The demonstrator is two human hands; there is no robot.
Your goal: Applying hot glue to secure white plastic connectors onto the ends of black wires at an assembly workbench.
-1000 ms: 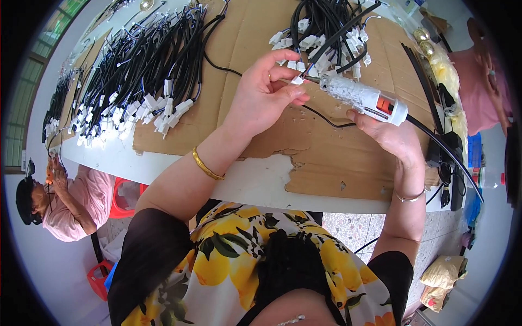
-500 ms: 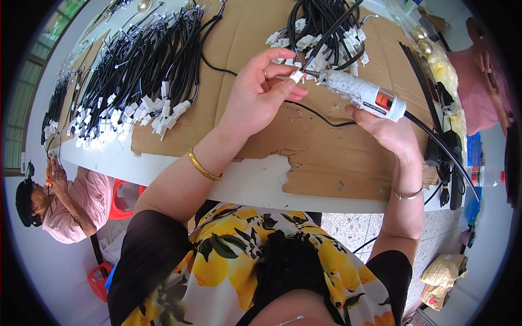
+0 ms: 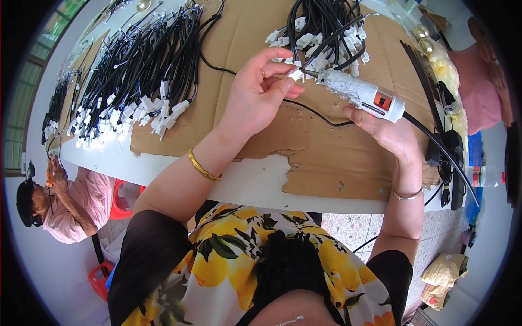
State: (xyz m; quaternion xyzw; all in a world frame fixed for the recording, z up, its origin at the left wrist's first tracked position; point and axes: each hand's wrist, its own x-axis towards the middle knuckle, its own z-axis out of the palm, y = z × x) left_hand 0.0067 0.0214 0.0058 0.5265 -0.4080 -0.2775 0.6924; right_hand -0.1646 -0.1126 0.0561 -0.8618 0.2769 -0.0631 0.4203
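Observation:
My left hand (image 3: 261,89) pinches a small white connector (image 3: 295,74) with thin wires running into it, thumb and fingers closed round it. From the other side, my right hand (image 3: 383,127) grips a white glue gun (image 3: 353,91) by its body, the fingers partly hidden beneath it. Whitish residue coats the gun's front half, and an orange part shows in its side. Its nozzle (image 3: 310,72) points left and is right beside the connector; whether they touch I cannot tell. Just beyond lies a bundle of black cables (image 3: 326,27) with white connectors.
A large pile of black cables (image 3: 147,70) with white connectors spreads over the left of the table. Torn cardboard (image 3: 337,168) covers the white tabletop. At right are a black power strip (image 3: 450,146) and a plastic bottle (image 3: 486,176). A co-worker (image 3: 76,204) sits at left.
The wires at the connector have shifted slightly, and the cable leading from it hangs lower among the bundle. My two hands and the glue gun have barely moved.

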